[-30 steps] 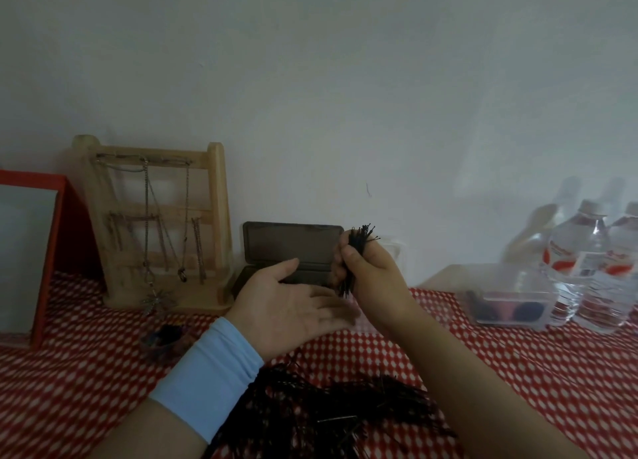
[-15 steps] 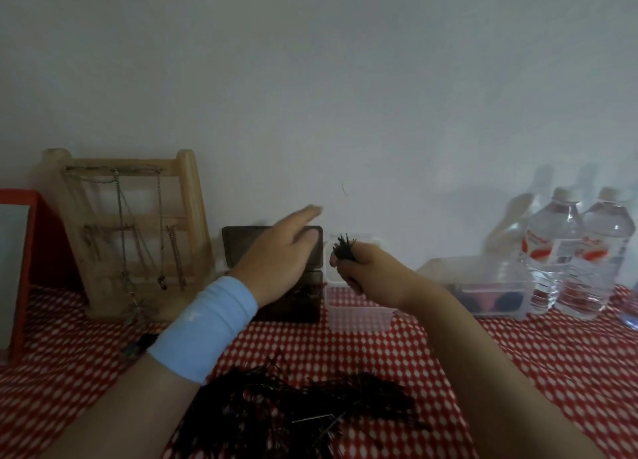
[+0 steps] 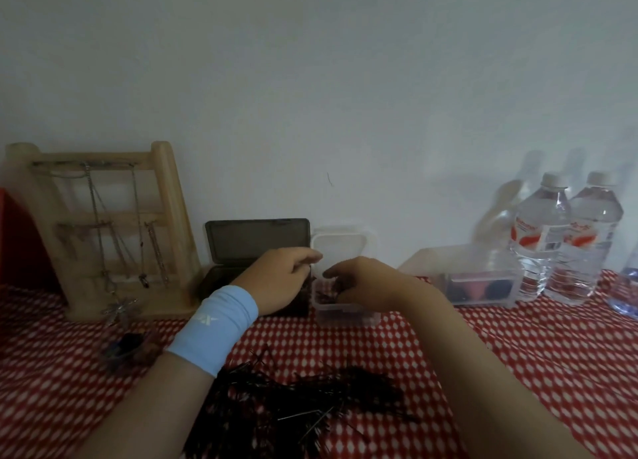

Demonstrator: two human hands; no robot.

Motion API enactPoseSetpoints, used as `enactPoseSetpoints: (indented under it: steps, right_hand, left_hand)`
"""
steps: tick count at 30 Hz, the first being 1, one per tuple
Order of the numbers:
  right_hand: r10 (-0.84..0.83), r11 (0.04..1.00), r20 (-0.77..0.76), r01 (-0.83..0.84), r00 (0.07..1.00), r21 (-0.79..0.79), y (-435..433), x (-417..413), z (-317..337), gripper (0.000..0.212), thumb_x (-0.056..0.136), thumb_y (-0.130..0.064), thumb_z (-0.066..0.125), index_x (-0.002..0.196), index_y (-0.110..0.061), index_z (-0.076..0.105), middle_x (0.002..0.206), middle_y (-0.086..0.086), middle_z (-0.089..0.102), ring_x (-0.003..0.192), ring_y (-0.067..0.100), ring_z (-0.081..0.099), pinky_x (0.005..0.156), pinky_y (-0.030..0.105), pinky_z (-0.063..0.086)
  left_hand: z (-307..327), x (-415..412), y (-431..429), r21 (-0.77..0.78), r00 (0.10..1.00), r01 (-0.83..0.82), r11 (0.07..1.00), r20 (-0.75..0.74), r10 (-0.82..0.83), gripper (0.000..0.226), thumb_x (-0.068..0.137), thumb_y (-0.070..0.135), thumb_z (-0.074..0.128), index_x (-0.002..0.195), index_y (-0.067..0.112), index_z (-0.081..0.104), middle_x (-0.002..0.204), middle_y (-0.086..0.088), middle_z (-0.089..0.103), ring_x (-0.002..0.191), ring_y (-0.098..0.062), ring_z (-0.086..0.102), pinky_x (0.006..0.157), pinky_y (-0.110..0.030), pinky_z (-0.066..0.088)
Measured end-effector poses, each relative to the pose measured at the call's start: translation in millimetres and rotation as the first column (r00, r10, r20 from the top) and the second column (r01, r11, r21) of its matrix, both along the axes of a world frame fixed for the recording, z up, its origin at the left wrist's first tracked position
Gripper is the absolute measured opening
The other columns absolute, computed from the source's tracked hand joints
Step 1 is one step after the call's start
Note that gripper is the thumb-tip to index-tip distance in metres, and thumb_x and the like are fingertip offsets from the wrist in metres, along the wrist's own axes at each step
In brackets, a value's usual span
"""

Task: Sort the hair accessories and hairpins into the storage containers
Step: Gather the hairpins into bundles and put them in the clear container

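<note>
A large loose pile of black hairpins (image 3: 310, 400) lies on the red-and-white cloth close to me. Behind it stands a small clear container (image 3: 345, 315) with its lid (image 3: 340, 248) tipped up against the wall. My right hand (image 3: 366, 282) reaches down into that container, fingers curled around a bunch of black hairpins (image 3: 322, 296) that touches its inside. My left hand (image 3: 283, 279), with a light blue wristband, hovers over an open dark box (image 3: 257, 239); its fingertips reach the clear container's lid edge and hold nothing.
A wooden jewellery stand (image 3: 103, 231) hung with chains stands at the back left, beside a red frame (image 3: 20, 244). A dark hair tie (image 3: 127, 348) lies before it. At right sit a clear box of coloured accessories (image 3: 480, 286) and two water bottles (image 3: 566, 241).
My right hand has lowered the hairpin bunch from above the clear container down into it. My left hand has dropped from the dark box's raised lid to just over its base.
</note>
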State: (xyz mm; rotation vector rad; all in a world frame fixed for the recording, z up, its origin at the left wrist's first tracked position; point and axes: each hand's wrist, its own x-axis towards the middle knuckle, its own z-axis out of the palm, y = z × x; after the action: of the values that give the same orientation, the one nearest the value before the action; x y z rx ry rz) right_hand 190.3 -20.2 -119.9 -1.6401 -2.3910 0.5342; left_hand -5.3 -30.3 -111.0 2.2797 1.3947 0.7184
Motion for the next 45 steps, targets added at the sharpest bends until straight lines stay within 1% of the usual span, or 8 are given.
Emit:
enactPoseSetpoints:
  steps: [12, 15, 20, 26, 32, 37, 40, 45]
  right_hand:
    - [-0.018, 1.0, 0.123, 0.017, 0.992, 0.008, 0.9, 7.3, 3.2, 0.036, 0.094, -0.006, 0.053, 0.112, -0.027, 0.076, 0.112, -0.004, 0.072, 0.101, 0.018, 0.064, 0.093, 0.031, 0.05]
    - [-0.025, 1.0, 0.102, 0.026, 0.994, -0.005, -1.2, 7.1, 4.4, 0.037, 0.094, -0.005, 0.053, 0.113, -0.027, 0.076, 0.107, -0.005, 0.07, 0.097, 0.018, 0.063, 0.085, 0.027, 0.046]
    - [-0.037, 0.999, 0.145, 0.038, 0.989, -0.003, -6.8, 11.2, 10.0, 0.038, 0.096, -0.007, 0.051, 0.125, -0.024, 0.07, 0.125, -0.001, 0.069, 0.109, 0.018, 0.063, 0.1, 0.032, 0.048]
    - [-0.028, 0.986, 0.132, 0.005, 0.991, 0.168, -16.2, -6.3, 33.1, 0.039, 0.092, -0.004, 0.054, 0.12, -0.025, 0.072, 0.123, -0.003, 0.068, 0.111, 0.015, 0.062, 0.102, 0.03, 0.047]
    - [0.196, 0.969, 0.262, -0.146, 0.945, -0.199, -51.6, -34.1, 37.1, 0.031, 0.087, -0.025, 0.066, 0.118, -0.03, 0.072, 0.116, -0.006, 0.068, 0.101, 0.013, 0.062, 0.095, 0.034, 0.05]
    - [0.165, 0.944, 0.502, 0.011, 0.849, -0.33, -70.1, -27.6, 24.4, 0.078, 0.07, -0.05, 0.082, 0.14, -0.034, 0.052, 0.145, -0.004, 0.05, 0.124, 0.021, 0.049, 0.099, 0.037, 0.04]
    - [0.123, 0.941, 0.498, 0.059, 0.858, -0.334, -90.2, -23.6, 16.0, 0.099, 0.064, -0.054, 0.087, 0.148, -0.033, 0.038, 0.151, -0.004, 0.043, 0.135, 0.024, 0.041, 0.115, 0.04, 0.031]
    - [0.088, 0.963, 0.495, 0.053, 0.864, -0.264, -108.9, -30.2, 13.4, 0.066, 0.076, -0.039, 0.083, 0.134, -0.022, 0.056, 0.132, 0.002, 0.059, 0.112, 0.02, 0.054, 0.093, 0.029, 0.038]
  left_hand:
    - [-32.3, 17.9, 4.2, 0.071, 0.838, 0.184, 0.98, -0.532, -0.119, 0.033, 0.093, 0.045, 0.047, 0.109, 0.026, 0.068, 0.126, 0.005, 0.057, 0.127, -0.015, 0.04, 0.112, -0.032, 0.026]
    - [-29.3, 20.1, 7.5, 0.17, 0.887, 0.19, 0.967, -0.452, -0.095, 0.028, 0.091, 0.047, 0.049, 0.097, 0.027, 0.068, 0.102, 0.005, 0.063, 0.107, -0.015, 0.05, 0.104, -0.034, 0.033]
    - [-34.7, 19.2, 12.3, 0.064, 0.804, 0.259, 0.964, -0.568, -0.178, 0.038, 0.094, 0.048, 0.041, 0.119, 0.031, 0.065, 0.124, 0.009, 0.06, 0.127, -0.015, 0.04, 0.109, -0.041, 0.033]
    - [-17.7, -5.6, -10.5, 0.255, 0.966, 0.14, 0.957, -0.248, -0.076, 0.021, 0.092, 0.035, 0.055, 0.109, 0.027, 0.065, 0.106, 0.009, 0.061, 0.102, -0.009, 0.05, 0.093, -0.033, 0.044]
    - [-20.5, -22.3, -64.1, -0.052, 0.952, 0.167, 0.985, -0.253, -0.175, 0.03, 0.087, 0.057, 0.058, 0.104, 0.032, 0.063, 0.104, 0.013, 0.056, 0.096, -0.001, 0.055, 0.09, -0.025, 0.047]
    - [-43.2, -4.1, -86.6, -0.17, 0.849, 0.261, 0.95, -0.429, -0.31, 0.074, 0.063, 0.078, 0.065, 0.126, 0.041, 0.051, 0.124, 0.014, 0.045, 0.116, -0.008, 0.042, 0.1, -0.031, 0.043]
    - [-52.0, -1.4, -87.1, -0.03, 0.868, 0.23, 0.973, -0.446, -0.219, 0.056, 0.07, 0.063, 0.071, 0.115, 0.03, 0.062, 0.112, 0.007, 0.048, 0.11, -0.012, 0.043, 0.093, -0.028, 0.044]
    - [-50.0, -9.6, -80.3, -0.064, 0.916, 0.228, 0.971, -0.324, -0.237, 0.033, 0.076, 0.049, 0.074, 0.101, 0.028, 0.07, 0.101, 0.009, 0.052, 0.092, -0.011, 0.055, 0.083, -0.028, 0.05]
